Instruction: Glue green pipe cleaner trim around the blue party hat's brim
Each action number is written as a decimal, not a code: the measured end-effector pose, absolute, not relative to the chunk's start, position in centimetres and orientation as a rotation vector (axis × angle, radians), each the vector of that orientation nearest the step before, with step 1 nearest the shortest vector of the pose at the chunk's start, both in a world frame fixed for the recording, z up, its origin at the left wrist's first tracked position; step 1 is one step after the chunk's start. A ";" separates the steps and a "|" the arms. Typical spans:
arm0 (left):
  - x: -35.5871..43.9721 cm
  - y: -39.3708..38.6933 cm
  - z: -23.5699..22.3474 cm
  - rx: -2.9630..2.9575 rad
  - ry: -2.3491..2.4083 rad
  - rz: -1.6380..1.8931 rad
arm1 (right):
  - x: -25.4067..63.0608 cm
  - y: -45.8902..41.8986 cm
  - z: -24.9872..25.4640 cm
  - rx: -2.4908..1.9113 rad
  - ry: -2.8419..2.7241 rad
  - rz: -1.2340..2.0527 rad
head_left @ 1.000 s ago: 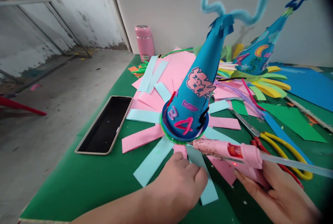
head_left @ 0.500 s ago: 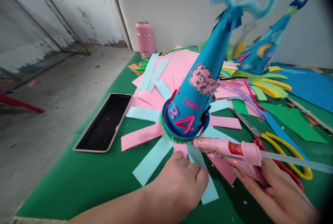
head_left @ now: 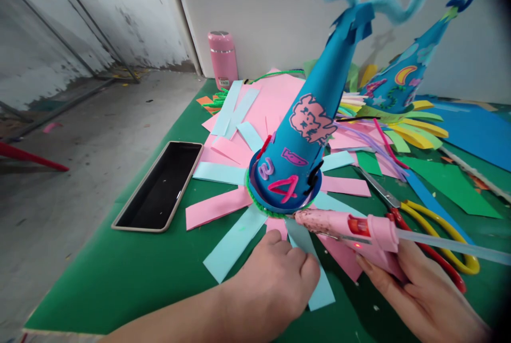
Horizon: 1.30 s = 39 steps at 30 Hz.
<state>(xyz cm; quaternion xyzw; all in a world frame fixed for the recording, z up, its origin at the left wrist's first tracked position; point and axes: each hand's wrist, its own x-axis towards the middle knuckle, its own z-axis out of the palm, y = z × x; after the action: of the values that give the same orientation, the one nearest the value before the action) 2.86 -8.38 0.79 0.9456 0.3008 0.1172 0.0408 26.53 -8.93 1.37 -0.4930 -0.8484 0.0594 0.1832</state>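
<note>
A blue paper cone hat leans to the right, with pink and purple decorations and a green fuzzy trim along its lower edge. Pink and light-blue paper strips fan out around its base. My right hand grips a pink hot glue gun, its red light on and a clear glue stick sticking out behind. The gun's nozzle is at the front edge of the brim. My left hand is closed over a pink strip just below the brim; what its curled fingers hold is hidden.
A phone lies left of the hat. Scissors with yellow and red handles lie to the right. Behind stand a pink bottle and a second decorated cone hat. Paper sheets and pipe cleaners cover the back of the green table.
The view has shifted slightly, and the cone's tip now leans a little more to the right. Both hands and the glue gun keep nearly the same place at the brim.
</note>
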 end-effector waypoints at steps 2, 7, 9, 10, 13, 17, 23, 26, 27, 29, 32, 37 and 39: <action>2.8 -8.4 0.9 2.899 0.912 0.341 | 26.4 -8.9 1.6 -1.369 -2.395 0.148; 2.8 -8.3 1.1 2.876 0.909 0.233 | 26.0 -8.7 2.2 -1.352 -2.407 0.164; 2.8 -8.3 1.1 2.874 0.907 0.232 | 25.8 -8.6 2.2 -1.355 -2.413 0.179; 2.8 -8.3 1.1 2.877 0.907 0.240 | 25.7 -8.5 2.2 -1.354 -2.417 0.179; 2.8 -8.3 0.9 2.883 0.904 0.270 | 25.7 -8.6 2.1 -1.351 -2.409 0.168; 2.9 -8.2 0.8 2.882 0.907 0.300 | 26.2 -8.8 1.8 -1.351 -2.407 0.154; 2.9 -8.4 1.1 2.883 0.916 0.294 | 26.7 -8.7 1.7 -1.333 -2.415 0.160; 2.8 -8.4 1.1 2.893 0.915 0.292 | 26.6 -8.7 1.8 -1.338 -2.413 0.160; 2.9 -8.4 1.0 2.896 0.914 0.297 | 26.5 -8.7 1.8 -1.335 -2.413 0.159; 2.9 -8.4 0.9 2.898 0.923 0.304 | 26.5 -8.8 1.7 -1.338 -2.413 0.160; 2.9 -8.4 0.8 2.900 0.928 0.306 | 26.8 -9.1 1.3 -1.360 -2.398 0.171; 2.9 -8.3 0.9 2.902 0.923 0.299 | 28.0 -9.4 0.4 -1.574 -2.239 0.321; 2.9 -8.3 1.0 2.894 0.925 0.289 | 28.2 -9.3 0.4 -1.630 -2.172 0.427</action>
<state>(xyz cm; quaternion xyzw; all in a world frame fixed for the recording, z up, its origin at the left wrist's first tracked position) 2.92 -8.25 1.00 0.9473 0.3028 0.0945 0.0449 28.17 -9.25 0.40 -0.5817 -0.7749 0.1524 0.1950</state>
